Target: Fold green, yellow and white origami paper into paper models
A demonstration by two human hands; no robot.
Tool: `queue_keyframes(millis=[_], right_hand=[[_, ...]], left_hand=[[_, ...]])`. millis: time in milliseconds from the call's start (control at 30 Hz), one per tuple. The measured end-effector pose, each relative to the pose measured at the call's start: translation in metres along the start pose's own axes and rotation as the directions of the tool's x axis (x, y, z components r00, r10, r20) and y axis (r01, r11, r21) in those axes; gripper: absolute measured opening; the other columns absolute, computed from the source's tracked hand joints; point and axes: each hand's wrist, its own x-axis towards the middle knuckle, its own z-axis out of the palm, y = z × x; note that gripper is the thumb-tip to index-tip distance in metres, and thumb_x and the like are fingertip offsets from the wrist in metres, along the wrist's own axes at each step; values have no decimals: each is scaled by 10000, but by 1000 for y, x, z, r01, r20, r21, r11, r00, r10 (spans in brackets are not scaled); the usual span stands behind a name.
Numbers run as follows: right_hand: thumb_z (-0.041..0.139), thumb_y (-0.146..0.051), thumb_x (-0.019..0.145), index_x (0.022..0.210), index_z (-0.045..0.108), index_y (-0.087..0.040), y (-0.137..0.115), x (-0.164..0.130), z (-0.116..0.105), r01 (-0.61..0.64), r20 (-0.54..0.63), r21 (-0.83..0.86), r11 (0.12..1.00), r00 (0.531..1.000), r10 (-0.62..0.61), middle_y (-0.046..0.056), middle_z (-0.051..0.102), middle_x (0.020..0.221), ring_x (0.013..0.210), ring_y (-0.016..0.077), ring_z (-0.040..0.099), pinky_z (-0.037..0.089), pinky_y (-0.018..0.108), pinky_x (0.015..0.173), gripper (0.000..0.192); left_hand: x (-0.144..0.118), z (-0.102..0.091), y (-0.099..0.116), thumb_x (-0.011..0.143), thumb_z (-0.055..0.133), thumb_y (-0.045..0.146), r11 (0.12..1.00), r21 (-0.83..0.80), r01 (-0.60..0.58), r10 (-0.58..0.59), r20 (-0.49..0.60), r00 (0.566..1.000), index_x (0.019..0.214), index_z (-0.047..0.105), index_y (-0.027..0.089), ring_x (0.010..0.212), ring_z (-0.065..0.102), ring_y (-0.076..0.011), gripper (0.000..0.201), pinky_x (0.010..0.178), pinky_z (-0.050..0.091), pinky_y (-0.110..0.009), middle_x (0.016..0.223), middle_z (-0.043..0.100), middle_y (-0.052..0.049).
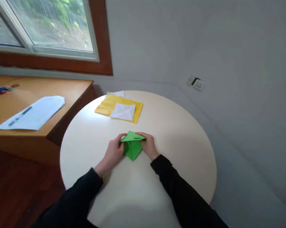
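Observation:
A folded sheet of green paper (133,149) is held between my two hands over the middle of the round white table. My left hand (116,148) pinches its left corner between thumb and fingers. On the opposite side, my right hand (148,145) grips the right corner, with fingers behind the paper. A folded flap stands up across the top, and a pointed end faces me. My fingertips hide parts of both side corners.
Towards the back of the white table (181,133) lie yellow paper (107,106) and a folded white paper square (123,111) on top of it. At left, a wooden desk (71,87) bears a pale paper sheet (44,109). A wall socket (199,85) is at right.

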Motion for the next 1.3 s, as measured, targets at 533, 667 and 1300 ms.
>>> queue_keyframes(millis=[533,667,1300], right_hand=[[352,14,836,1175,566,-114,-8,-23,-29,660,525,-482,576,744,-413,123,594,1228,1177,209,523,407,413,997,421],[388,24,772,1180,557,-116,-12,-25,-33,628,636,-457,630,726,-262,125,567,1261,1177,210,524,411,417,993,463],[440,-69,861,984,618,-158,-18,-33,-37,667,527,-406,625,730,-436,90,668,1010,950,194,612,488,353,843,234]], left_hand=[[-5,-4,-32,738,459,57,689,586,-425,427,145,893,1149,586,115,1075,550,-291,433,923,416,-464,1229,569,-181],[-4,-7,-36,780,414,48,614,492,-617,594,228,772,1130,589,153,1125,522,-247,405,986,383,-457,1246,565,-134],[7,-18,-24,795,508,272,617,294,-730,540,516,665,1333,400,191,1335,283,-278,555,1096,181,-506,1436,345,-142]])
